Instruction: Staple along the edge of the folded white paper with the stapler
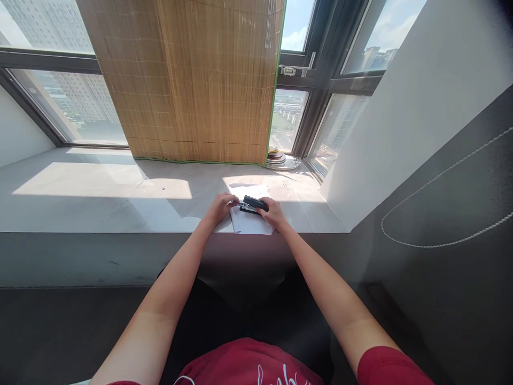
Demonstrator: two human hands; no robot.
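Note:
A black stapler [253,203] is held over white paper [252,223] on the window sill, its top arm raised from its base at the left end. My right hand [272,212] grips the stapler's right end, fingers wrapped round it. My left hand [221,207] is at the stapler's left end, its thumb and fingers pinched together; whatever is between them is too small to make out. The paper lies partly in sun and reaches the sill's front edge.
The pale sill [96,214] runs along the windows. A bamboo blind [192,80] hangs behind it. Stacked plates [280,160] stand at the back right corner. A beaded cord [425,246] loops at the right, beside the slanting white wall [401,117].

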